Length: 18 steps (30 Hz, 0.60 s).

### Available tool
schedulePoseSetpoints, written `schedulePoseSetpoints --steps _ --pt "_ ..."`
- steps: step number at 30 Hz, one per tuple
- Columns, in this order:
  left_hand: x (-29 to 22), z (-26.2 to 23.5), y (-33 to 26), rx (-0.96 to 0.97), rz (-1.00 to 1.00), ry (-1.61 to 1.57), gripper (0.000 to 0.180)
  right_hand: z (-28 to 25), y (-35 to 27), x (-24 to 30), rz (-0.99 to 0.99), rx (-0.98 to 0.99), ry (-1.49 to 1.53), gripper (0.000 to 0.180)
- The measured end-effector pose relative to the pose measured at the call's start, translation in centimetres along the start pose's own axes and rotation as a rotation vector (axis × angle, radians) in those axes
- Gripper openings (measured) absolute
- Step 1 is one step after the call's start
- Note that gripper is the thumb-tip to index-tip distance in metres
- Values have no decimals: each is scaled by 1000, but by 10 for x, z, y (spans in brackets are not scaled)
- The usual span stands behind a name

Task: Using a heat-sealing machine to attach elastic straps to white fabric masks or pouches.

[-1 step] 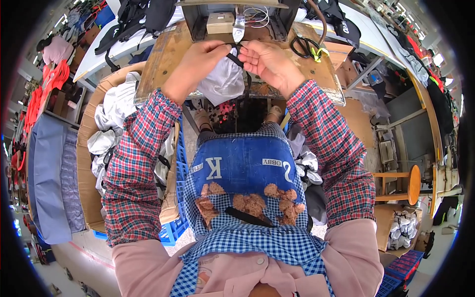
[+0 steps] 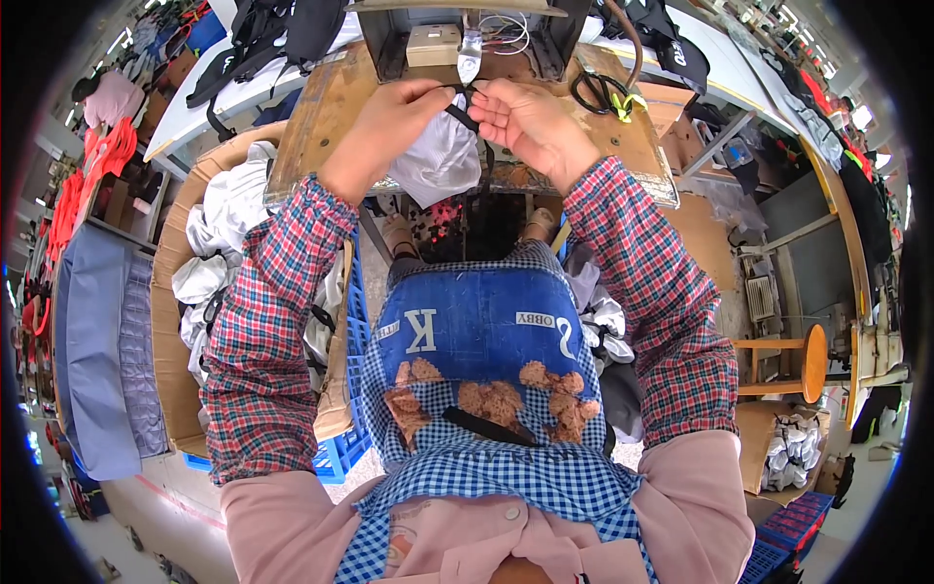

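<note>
Both hands meet at the front of a worn wooden work table, just below the metal tip (image 2: 469,63) of a machine. A narrow black strap (image 2: 460,118) runs between them. My left hand (image 2: 391,128) pinches it from the left with thumb and forefinger. My right hand (image 2: 533,125) closes thumb and forefinger on it from the right, the other fingers loosely curled. Under the hands hangs a light grey cloth piece (image 2: 434,164), joined to the strap as far as I can see. A black strip (image 2: 484,167) dangles beside the cloth. The fingertips partly hide the strap.
Black-handled scissors (image 2: 593,94) with a yellow-green tie lie right of the machine. A cardboard box (image 2: 172,292) of pale cloth pieces stands at my left, by a blue crate (image 2: 342,453). A wooden stool (image 2: 813,363) is at the right. Black bags (image 2: 313,29) lie on the far left table.
</note>
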State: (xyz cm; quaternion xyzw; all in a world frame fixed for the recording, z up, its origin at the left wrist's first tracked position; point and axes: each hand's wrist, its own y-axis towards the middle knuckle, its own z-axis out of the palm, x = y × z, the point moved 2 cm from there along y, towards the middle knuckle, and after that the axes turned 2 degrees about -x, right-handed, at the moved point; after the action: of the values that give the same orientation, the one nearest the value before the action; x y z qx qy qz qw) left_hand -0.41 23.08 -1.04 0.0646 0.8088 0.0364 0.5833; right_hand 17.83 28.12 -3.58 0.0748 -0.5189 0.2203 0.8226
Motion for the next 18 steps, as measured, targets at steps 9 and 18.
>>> schedulePoseSetpoints --steps 9,18 --pt "1 9 -1 -118 54 -143 29 3 0 1 -15 -9 19 22" --pt "-1 10 -5 -105 5 -117 32 6 -4 0 -50 -30 67 19"
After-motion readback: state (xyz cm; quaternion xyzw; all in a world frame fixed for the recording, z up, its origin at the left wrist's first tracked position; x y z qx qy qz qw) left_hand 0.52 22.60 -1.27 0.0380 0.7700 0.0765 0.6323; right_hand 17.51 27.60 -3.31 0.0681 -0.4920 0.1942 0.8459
